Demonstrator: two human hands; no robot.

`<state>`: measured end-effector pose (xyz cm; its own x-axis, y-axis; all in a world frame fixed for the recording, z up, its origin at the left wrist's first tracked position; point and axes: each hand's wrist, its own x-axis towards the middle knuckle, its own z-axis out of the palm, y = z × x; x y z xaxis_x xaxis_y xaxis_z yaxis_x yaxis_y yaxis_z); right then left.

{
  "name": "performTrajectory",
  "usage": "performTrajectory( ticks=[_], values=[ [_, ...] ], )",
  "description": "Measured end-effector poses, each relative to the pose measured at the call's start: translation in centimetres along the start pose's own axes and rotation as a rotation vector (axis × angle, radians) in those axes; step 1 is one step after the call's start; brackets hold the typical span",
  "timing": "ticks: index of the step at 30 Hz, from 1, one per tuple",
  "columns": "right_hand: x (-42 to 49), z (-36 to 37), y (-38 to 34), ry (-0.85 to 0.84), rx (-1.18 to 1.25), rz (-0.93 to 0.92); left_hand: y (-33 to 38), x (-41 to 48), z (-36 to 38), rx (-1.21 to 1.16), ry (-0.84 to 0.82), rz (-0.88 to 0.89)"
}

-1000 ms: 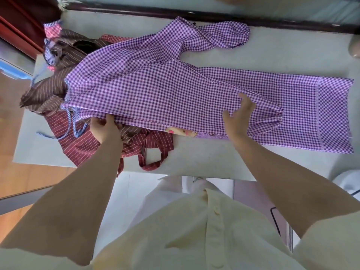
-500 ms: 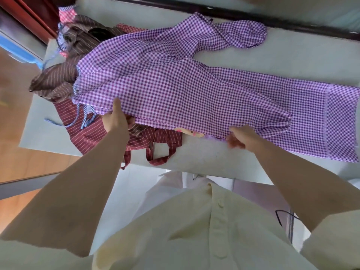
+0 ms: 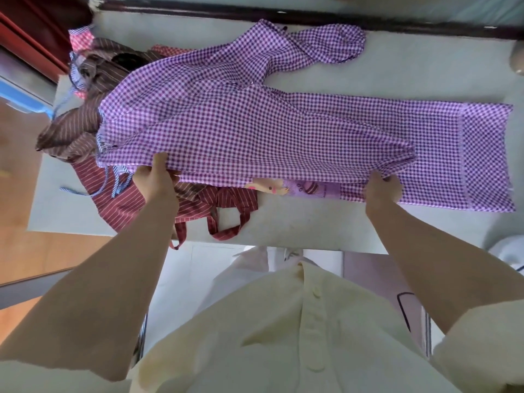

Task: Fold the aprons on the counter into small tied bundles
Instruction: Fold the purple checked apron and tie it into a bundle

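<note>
Purple gingham fills the head view, where we see the purple gingham apron (image 3: 255, 131) lying lengthwise along the counter (image 3: 425, 72). Its right end lies flat close to the right edge and its left end is draped over a pile of other cloth. One gathered part of it curls away toward the far edge. Our left hand (image 3: 154, 180) has its grip closed on the apron's near hem, thumb on top of the fabric, with that hem raised a little. Our right hand (image 3: 382, 188) grips the same near hem farther right, fingers curled into the fold. Between the two hands a cartoon patch (image 3: 272, 187) shows under the raised hem. At the left end of the counter a red striped apron (image 3: 119, 199) lies beneath the purple one, its straps hanging over the near edge. A brown striped apron (image 3: 73, 129) is bunched behind it toward the far left corner. A cream shirt (image 3: 283, 336) covers the bottom of the view
</note>
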<state>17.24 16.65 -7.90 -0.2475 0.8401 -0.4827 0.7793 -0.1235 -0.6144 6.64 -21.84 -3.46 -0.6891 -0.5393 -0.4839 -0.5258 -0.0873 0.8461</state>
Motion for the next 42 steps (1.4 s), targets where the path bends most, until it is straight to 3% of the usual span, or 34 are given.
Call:
performTrajectory(
  ticks=[5,8,10,12,15,17,20,22,25,28,30,34,39,42],
  values=[
    [0.1,-0.5,1.3,-0.14,0.011,0.229,-2.6,-0.5,-1.6,0.294,0.045,-0.062],
    [0.0,-0.7,0.6,0.083,0.007,0.042,-1.8,-1.7,-1.1,0.429,0.312,0.03],
    [-0.6,-0.5,-0.9,0.231,-0.142,-0.178,-0.6,-2.4,0.3,0.66,0.449,0.247],
    [-1.0,0.5,-2.3,0.265,-0.286,-0.419,-0.1,-2.7,2.3,0.81,0.335,0.539],
    [-1.5,3.2,-3.2,-0.121,-0.515,-0.764,-0.1,-3.5,6.2,1.006,-0.105,0.908],
    [-0.4,4.5,-2.7,-0.415,-0.731,-0.788,-0.9,-3.4,8.5,1.24,-0.375,1.071],
    [2.4,4.3,-2.1,-0.472,-0.862,-0.682,-2.4,-1.7,9.7,1.579,-0.578,1.055],
    [3.5,3.9,-2.0,-0.333,-0.725,-0.731,-2.8,-1.1,9.7,1.644,-0.567,1.051],
    [3.6,4.4,-2.9,-0.109,-0.557,-0.856,-1.8,-1.6,11.4,1.518,-0.487,1.213],
    [2.1,6.7,-4.1,-0.189,-0.66,-1.004,-1.1,-1.0,14.0,1.461,-0.545,1.376],
    [1.6,8.5,-3.9,-0.285,-0.814,-1.045,-1.5,0.1,14.9,1.496,-0.571,1.357],
    [3.8,8.3,-1.6,-0.232,-0.967,-0.814,-2.8,2.4,14.8,1.611,-0.603,1.276],
    [7.3,4.3,0.1,-0.021,-0.776,-0.526,-3.5,3.1,15.3,1.644,-0.613,1.258],
    [5.7,5.4,-1.7,0.037,-0.776,-0.634,-3.7,3.4,15.5,1.669,-0.601,1.252]
  ],
)
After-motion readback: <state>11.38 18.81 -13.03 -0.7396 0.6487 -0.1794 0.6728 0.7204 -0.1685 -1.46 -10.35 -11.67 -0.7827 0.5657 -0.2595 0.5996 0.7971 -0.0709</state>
